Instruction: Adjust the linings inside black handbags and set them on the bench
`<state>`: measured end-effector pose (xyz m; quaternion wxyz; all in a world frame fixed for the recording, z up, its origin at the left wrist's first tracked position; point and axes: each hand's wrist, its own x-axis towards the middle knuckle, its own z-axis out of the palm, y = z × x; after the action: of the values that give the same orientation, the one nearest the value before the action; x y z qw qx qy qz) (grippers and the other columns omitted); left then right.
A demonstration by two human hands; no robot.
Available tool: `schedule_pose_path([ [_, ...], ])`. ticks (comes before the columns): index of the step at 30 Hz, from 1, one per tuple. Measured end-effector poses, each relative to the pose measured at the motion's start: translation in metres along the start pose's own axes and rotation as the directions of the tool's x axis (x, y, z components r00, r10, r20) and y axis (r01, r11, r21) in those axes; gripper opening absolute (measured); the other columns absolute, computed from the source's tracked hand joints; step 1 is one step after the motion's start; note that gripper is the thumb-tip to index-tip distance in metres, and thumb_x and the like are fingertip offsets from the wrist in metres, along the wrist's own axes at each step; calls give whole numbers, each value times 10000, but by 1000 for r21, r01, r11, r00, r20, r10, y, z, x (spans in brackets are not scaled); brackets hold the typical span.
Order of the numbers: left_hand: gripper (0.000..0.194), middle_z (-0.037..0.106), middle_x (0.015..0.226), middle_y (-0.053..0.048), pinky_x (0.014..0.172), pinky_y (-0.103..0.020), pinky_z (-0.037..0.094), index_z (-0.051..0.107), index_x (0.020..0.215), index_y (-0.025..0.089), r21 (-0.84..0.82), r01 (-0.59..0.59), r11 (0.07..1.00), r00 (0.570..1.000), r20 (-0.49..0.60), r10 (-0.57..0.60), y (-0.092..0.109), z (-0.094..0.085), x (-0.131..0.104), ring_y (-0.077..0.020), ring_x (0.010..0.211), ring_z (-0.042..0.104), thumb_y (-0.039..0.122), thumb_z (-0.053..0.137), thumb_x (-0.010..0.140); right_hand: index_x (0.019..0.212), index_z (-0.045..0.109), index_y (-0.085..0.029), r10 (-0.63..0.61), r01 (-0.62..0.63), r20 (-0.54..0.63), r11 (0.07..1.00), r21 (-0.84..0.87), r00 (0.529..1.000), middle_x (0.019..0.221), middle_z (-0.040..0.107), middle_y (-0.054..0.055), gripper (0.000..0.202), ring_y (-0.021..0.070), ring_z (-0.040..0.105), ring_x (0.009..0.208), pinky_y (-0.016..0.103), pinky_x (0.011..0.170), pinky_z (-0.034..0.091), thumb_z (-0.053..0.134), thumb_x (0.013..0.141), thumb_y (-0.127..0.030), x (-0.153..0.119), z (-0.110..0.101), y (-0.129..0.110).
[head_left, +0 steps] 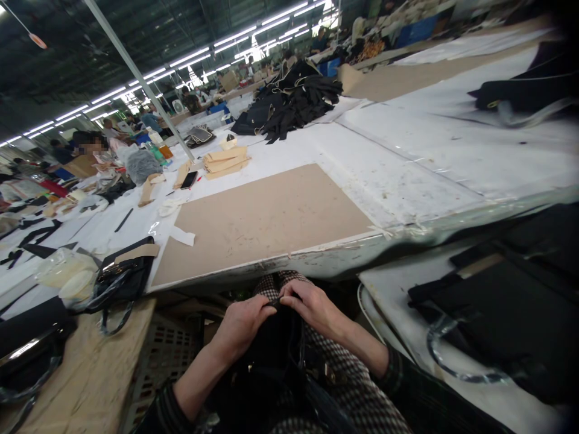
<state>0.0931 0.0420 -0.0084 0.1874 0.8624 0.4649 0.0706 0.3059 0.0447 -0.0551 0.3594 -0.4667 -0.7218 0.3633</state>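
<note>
A black bag (266, 355) lies on my lap, over checked trousers, with small bits of shiny metal showing on it. My left hand (242, 322) pinches the bag's upper edge between thumb and fingers. Close beside it, my right hand (312, 301) grips the same edge, the two thumbs almost meeting. Much of the bag is dark, so its lower shape is hard to make out. Just beyond my hands, the worktable carries a brown board (271, 211) along its front edge.
Left stand black bags with wrapped handles (122, 271) and a plastic bag (67, 271). A phone (189, 179), tan pieces (226, 161) and a black fabric pile (294, 99) lie farther back. More black bags (506, 301) sit right. A pole (140, 78) rises from the table.
</note>
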Motion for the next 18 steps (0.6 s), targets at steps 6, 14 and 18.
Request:
schedule_pose_path([
  [6, 309, 718, 1118, 22, 874, -248, 497, 599, 1199, 281, -298, 87, 951, 996, 25, -84, 2, -13, -4, -184, 997, 676, 259, 644, 894, 815, 566, -220, -13, 13, 0, 994, 107, 1000, 1014, 694, 11, 137, 188, 621, 948, 322, 874, 460, 572, 946, -261, 0, -1, 1],
  [14, 255, 741, 1132, 13, 912, -251, 495, 702, 1165, 287, -234, 23, 972, 999, -40, -34, -6, -4, -5, -191, 1004, 691, 254, 580, 943, 788, 626, -211, -170, 129, 138, 955, 267, 976, 1154, 638, 32, 173, 201, 577, 1108, 342, 1003, 413, 614, 934, -303, 0, -11, 3],
  [18, 288, 743, 1119, 3, 907, -259, 505, 684, 1213, 300, -154, 7, 988, 1000, -7, -8, -6, -5, -3, -193, 987, 694, 246, 553, 962, 795, 652, -205, -222, 150, 217, 940, 306, 951, 1189, 616, 42, 158, 205, 557, 1147, 360, 1031, 393, 646, 914, -309, 4, -15, 1],
])
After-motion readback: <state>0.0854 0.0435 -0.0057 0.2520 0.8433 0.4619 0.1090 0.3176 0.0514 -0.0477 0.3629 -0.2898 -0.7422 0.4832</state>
